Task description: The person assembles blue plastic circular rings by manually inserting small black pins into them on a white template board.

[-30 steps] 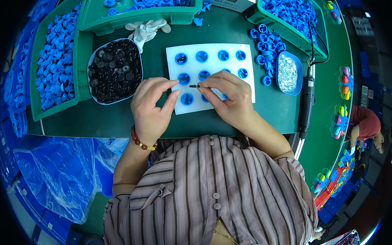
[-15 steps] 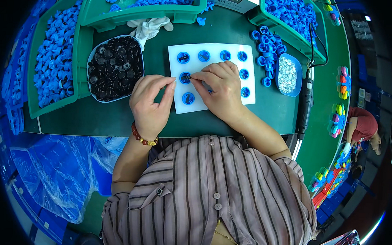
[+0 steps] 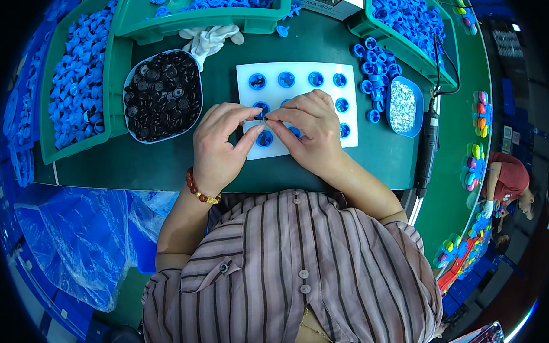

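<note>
Having at far left a green bin (image 3: 110, 114) heaped with small blue parts (image 3: 78, 86), and below it crumpled clear plastic (image 3: 78, 243). Having next, a little further right, a pale bowl (image 3: 148, 142) full of round black parts (image 3: 162, 95), with a green tray (image 3: 158, 28) of more blue pieces above it and white gloves (image 3: 206, 39) lying just below the tray's front wall.

Wearing a beaded bracelet (image 3: 200, 190) on the left wrist. Bringing the left hand (image 3: 221, 139) in over the left edge of a white board (image 3: 300, 82), thumb and forefinger standing narrowly apart around a small dark piece (image 3: 260, 118); being unable to tell any firm left-hand grip on it. Holding that piece above the board, near the blue round pieces (image 3: 286, 79) of the leftmost column. Pinching its right end between thumb and forefinger of the right hand (image 3: 312, 130), while covering part of the board's middle.

Having further right a cluster of loose blue rings (image 3: 372, 69), a blue dish (image 3: 420, 110) of small silvery bits (image 3: 402, 106), a green bin of blue rings above, and a black corded tool (image 3: 429, 143). Having at far right a co-worker in a red top (image 3: 507, 176).
</note>
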Action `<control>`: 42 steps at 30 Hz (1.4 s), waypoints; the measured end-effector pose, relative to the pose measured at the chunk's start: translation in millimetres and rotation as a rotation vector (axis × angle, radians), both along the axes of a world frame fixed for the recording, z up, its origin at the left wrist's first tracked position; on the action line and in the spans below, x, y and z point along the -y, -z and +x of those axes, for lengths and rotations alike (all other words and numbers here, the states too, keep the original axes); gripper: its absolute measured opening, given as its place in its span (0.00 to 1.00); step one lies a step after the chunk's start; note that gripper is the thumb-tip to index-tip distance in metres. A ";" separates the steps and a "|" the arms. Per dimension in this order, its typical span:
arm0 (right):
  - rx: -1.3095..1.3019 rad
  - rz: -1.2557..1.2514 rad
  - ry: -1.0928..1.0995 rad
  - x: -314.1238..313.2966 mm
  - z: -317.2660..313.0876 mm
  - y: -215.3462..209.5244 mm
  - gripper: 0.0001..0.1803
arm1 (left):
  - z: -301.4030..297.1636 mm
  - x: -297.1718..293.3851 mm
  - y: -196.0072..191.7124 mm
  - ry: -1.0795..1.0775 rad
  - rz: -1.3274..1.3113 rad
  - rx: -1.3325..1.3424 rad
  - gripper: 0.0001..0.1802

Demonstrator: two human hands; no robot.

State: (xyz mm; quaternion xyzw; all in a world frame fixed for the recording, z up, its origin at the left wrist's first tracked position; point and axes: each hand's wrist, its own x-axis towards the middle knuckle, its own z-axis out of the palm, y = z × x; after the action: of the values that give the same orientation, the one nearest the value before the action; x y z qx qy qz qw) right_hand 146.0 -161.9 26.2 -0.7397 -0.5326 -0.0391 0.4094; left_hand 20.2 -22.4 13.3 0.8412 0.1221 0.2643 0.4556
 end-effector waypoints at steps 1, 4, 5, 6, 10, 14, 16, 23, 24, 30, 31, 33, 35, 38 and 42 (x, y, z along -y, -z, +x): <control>-0.007 -0.006 0.000 0.2 0.4 -1.1 0.08 | 1.1 -0.1 -2.0 0.006 -0.006 0.004 0.15; -0.019 -0.017 0.021 2.6 -1.8 3.6 0.08 | -1.7 2.8 -4.1 -0.027 -0.051 0.007 0.15; -0.019 -0.022 0.042 2.4 -0.8 5.1 0.07 | -2.1 1.9 -5.3 -0.027 -0.051 0.008 0.15; -0.017 -0.022 0.042 1.7 0.1 5.9 0.07 | -3.2 0.1 -6.2 -0.053 -0.060 0.022 0.15; 0.002 -0.085 0.086 -0.9 2.8 8.9 0.07 | -7.8 -5.6 -10.0 -0.108 -0.102 0.065 0.12; 0.070 -0.117 0.096 -0.8 -0.8 11.6 0.07 | -14.5 -5.9 -9.9 -0.110 -0.097 0.081 0.09; 0.063 -0.110 0.087 0.2 -0.7 7.4 0.07 | -14.2 -6.7 -12.3 -0.114 -0.086 0.098 0.08; 0.034 -0.042 0.171 41.1 32.9 -15.8 0.11 | -28.9 -29.2 -16.9 -0.346 0.061 0.049 0.04; 0.113 -0.042 0.291 56.4 46.6 -16.5 0.11 | -29.2 -37.0 -15.3 -0.386 0.087 0.010 0.03; 0.164 -0.539 0.777 147.6 110.9 1.6 0.06 | -29.2 -65.6 -14.9 -0.281 0.492 -0.334 0.14; 0.162 -0.539 0.778 151.4 110.9 3.0 0.06 | -26.5 -68.4 -18.5 -0.236 0.501 -0.384 0.14; 0.075 -0.540 0.774 154.2 105.6 2.8 0.07 | -27.6 -70.7 -19.8 -0.191 0.513 -0.439 0.13; 0.094 -0.524 0.770 155.7 105.4 2.9 0.07 | -27.2 -72.1 -18.9 -0.153 0.495 -0.492 0.11; 0.133 -0.468 0.770 158.9 109.4 4.1 0.07 | -24.7 -67.3 -18.1 -0.235 0.516 -0.431 0.08; 0.069 -0.454 0.815 155.7 109.5 1.3 0.07 | -21.9 -63.7 -14.1 -0.299 0.560 -0.338 0.07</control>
State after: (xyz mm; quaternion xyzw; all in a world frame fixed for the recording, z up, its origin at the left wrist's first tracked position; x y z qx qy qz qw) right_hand 255.5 -317.6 24.9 -0.9578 -0.2069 -0.1036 0.1705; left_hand -1.7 41.3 27.3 0.9381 0.2403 0.2083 0.1372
